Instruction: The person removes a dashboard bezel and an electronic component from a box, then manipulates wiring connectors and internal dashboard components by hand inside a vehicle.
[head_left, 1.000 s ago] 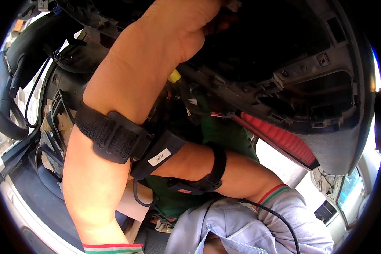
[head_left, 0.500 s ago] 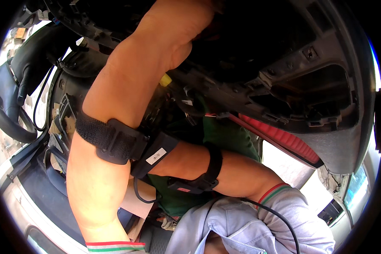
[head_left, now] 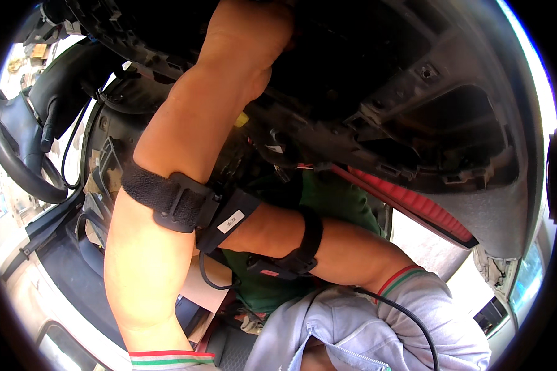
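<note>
My left arm reaches up across the view into the dark, stripped car dashboard (head_left: 377, 114). The back of my left hand (head_left: 250, 28) shows at the top edge. Its fingers are lost in the black cavity, so what they touch is hidden. A black strap (head_left: 145, 185) with a box-shaped device (head_left: 232, 219) is around my left forearm. My right forearm (head_left: 266, 232) passes leftward behind that device, with another black strap (head_left: 312, 238) on it. My right hand is hidden behind my left arm. A small yellow part (head_left: 241, 119) sits beside my left wrist.
A steering wheel (head_left: 18, 151) stands at the far left. An open rectangular recess (head_left: 458, 133) is in the dashboard's right part, above a red ribbed door panel (head_left: 408, 201). A black cable (head_left: 408, 315) runs over my grey sleeve. Cardboard (head_left: 204, 287) lies low at left.
My left hand and forearm have shifted; the hand now lies a little farther left, with more of its back showing. The whole view has tilted slightly. My right forearm is nearly unmoved.
</note>
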Demonstrator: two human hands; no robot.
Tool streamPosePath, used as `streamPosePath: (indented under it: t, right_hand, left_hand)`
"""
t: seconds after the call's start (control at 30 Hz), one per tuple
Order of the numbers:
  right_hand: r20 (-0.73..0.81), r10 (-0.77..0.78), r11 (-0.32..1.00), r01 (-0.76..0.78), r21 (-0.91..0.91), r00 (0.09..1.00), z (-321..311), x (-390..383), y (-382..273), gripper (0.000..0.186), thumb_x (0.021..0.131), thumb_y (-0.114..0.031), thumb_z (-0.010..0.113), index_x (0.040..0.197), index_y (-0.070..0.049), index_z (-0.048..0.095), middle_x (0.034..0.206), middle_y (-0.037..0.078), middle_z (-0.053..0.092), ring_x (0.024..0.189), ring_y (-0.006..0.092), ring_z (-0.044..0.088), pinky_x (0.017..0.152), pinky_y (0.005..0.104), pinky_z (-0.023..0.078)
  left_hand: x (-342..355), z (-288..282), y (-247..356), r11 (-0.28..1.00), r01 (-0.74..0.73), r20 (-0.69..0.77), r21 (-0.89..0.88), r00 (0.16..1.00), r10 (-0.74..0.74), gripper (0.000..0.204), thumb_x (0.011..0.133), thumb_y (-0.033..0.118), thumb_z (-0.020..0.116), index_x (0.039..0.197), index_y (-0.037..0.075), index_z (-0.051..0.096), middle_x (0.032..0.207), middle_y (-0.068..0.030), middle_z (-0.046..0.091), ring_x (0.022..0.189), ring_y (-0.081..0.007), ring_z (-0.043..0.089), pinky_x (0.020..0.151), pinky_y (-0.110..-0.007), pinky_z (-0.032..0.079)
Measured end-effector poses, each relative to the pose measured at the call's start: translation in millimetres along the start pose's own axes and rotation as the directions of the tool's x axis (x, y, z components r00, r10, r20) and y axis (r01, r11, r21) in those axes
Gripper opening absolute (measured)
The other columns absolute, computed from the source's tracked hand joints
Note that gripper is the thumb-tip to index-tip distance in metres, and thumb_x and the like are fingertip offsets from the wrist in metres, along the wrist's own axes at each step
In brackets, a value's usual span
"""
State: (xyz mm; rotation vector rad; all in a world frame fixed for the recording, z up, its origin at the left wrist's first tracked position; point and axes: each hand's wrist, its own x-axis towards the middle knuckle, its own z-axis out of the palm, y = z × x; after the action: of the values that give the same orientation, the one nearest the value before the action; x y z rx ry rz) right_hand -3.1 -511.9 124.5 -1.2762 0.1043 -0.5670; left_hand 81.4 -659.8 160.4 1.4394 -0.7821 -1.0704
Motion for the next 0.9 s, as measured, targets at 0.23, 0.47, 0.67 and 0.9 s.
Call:
streamPosePath:
  t: [0.23,0.47,0.67,0.9]
  right_hand:
    - [0.026,0.013,1.0,-0.013,-0.018,1.0,-3,0,-4,0.053,0.075,-0.015,0.076,0.124,-0.005,0.061,0.123,0.016,0.064,0.115,0.0286,0.06,0.1,0.039,0.047]
    - [0.053,0.013,0.999,-0.012,-0.033,0.999,0,6,-4,0.051,0.074,-0.014,0.075,0.123,-0.005,0.062,0.122,0.017,0.064,0.114,0.0299,0.06,0.099,0.0395,0.048]
    - [0.076,0.011,0.998,-0.006,-0.065,0.997,1,9,-5,0.05,0.074,-0.014,0.074,0.121,-0.004,0.063,0.121,0.018,0.064,0.112,0.031,0.061,0.097,0.04,0.049]
    - [0.139,0.01,0.985,0.014,-0.17,0.99,5,18,-4,0.049,0.073,-0.013,0.073,0.12,-0.004,0.064,0.119,0.02,0.064,0.111,0.0323,0.062,0.095,0.0406,0.05]
  left_hand:
    - [2,-3,10,0.994,0.109,-0.041,0.031,0.993,-0.108,0.023,0.089,0.0,0.055,0.111,0.003,0.063,0.108,-0.0126,0.066,0.093,-0.0254,0.063,0.082,-0.033,0.051]
    - [9,-16,-6,0.995,0.073,0.033,0.073,0.997,-0.076,0.018,0.089,0.005,0.066,0.106,0.0,0.067,0.098,-0.01,0.07,0.086,-0.0205,0.065,0.08,-0.033,0.049]
    - [-5,3,8,0.702,-0.133,0.103,0.7,0.991,0.086,0.021,0.091,0.01,0.066,0.109,-0.001,0.067,0.099,-0.0102,0.071,0.087,-0.0194,0.067,0.079,-0.032,0.051]
    - [-5,-8,29,0.918,0.188,0.092,0.348,0.968,-0.233,0.023,0.093,0.012,0.064,0.11,-0.002,0.066,0.1,-0.0106,0.071,0.089,-0.0199,0.068,0.078,-0.031,0.053]
